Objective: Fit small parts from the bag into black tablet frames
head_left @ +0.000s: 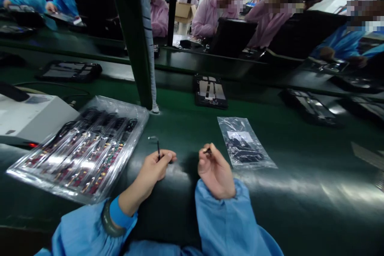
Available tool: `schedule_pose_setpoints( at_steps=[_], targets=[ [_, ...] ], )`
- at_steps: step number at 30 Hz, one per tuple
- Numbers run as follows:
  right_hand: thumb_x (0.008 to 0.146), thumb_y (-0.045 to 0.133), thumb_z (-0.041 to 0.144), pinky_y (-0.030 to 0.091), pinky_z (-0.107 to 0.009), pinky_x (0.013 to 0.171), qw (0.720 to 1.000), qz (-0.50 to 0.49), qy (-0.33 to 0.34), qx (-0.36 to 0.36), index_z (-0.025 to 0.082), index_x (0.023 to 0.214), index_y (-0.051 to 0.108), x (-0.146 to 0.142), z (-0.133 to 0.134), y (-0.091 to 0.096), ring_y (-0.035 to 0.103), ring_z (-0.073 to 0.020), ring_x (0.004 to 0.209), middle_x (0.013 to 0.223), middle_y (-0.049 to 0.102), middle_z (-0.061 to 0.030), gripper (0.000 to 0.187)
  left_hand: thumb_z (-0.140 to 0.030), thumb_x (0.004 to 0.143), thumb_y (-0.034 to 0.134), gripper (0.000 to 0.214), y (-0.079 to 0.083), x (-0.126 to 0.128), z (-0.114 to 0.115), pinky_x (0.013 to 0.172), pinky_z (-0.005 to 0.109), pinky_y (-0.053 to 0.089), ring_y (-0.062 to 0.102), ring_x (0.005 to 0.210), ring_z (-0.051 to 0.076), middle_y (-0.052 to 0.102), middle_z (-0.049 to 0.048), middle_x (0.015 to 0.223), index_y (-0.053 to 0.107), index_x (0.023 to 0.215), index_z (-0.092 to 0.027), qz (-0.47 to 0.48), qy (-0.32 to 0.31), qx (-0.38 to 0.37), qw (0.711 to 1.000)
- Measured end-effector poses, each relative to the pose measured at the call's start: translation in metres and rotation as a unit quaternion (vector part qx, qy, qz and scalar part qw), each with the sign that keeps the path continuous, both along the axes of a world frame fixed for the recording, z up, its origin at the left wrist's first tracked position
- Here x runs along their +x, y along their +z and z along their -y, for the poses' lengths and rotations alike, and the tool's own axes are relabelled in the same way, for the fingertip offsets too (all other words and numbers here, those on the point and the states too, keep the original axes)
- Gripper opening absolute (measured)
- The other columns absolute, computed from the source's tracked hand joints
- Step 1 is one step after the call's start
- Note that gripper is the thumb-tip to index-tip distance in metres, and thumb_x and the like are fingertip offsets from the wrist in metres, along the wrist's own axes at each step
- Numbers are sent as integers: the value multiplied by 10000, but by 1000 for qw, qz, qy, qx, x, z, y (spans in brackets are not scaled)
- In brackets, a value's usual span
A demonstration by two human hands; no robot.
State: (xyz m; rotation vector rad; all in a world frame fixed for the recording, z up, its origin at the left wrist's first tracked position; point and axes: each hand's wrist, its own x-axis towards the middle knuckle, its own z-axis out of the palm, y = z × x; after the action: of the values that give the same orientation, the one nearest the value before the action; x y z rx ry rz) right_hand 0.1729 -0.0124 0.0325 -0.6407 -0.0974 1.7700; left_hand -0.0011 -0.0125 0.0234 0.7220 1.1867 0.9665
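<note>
My left hand (158, 165) is closed in a pinch over the dark green bench. From its fingers a thin black strip (159, 150) stands up, with a bent, silvery end; its exact kind is unclear. To the right, my right hand (214, 170) is turned palm up, its fingertips pinching a small dark piece (207, 151) too small to name. Just right of that hand lies a clear plastic bag (255, 159) with black parts and a white label. Left of my left hand, a clear plastic tray (133, 112) holds rows of small circuit boards with black cables.
A white box-shaped device (42, 118) with a red light stands at far left. Behind the bench, a dark green post (136, 48) rises near the tray. Open black device housings (211, 91) lie along the line. Several people in pink and blue work opposite.
</note>
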Motion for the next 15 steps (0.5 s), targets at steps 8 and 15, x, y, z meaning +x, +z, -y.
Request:
schedule_pose_setpoints(
  at_steps=[8,15],
  targets=[
    [603,828,206,561,-151,484,945,192,-264,-14,120,719,617,107,-2,-3,680,-155,584,632,671,-28,256,-136,792,620,167,4,33,-20,379,160,241,313,408,-9,637,181,1097,621,947,-73,129,-11,-59,990],
    [594,831,242,582,-168,551,916,229,-328,12,112,779,601,158,0,-16,694,-169,668,707,685,-69,322,4,869,446,140,14,112,-118,379,141,262,285,422,0,605,81,868,555,924,-64,166,82,-72,980]
  ],
)
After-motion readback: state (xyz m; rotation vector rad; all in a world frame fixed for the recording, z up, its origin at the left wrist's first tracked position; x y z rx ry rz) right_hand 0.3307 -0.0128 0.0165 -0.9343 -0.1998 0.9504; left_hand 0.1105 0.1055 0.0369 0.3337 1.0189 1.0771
